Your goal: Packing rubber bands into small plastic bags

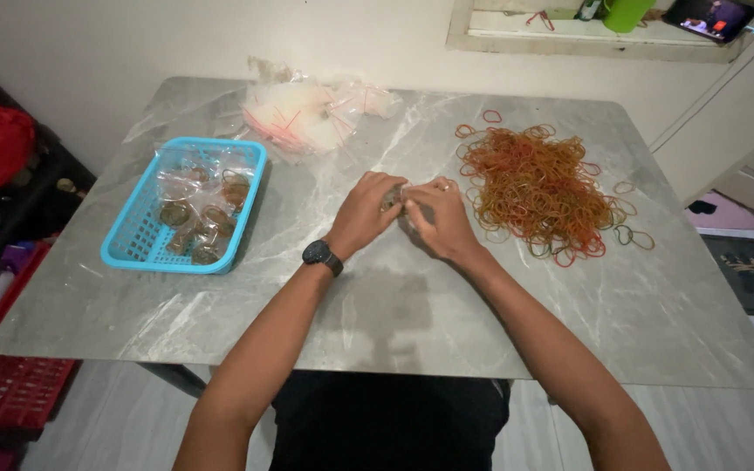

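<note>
Both hands meet mid-tabletop, left hand and right hand pinched together on a small clear bag of rubber bands. Looks like the sealing step. Loose rubber band pile sits just right, blue basket of filled bags left.

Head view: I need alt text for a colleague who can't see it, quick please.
Both hands, left hand and right hand, meet over a small clear bag at the middle of a grey marble table. A pile of rubber bands lies to their right; a blue basket of filled bags and a heap of empty bags lie to their left.
</note>
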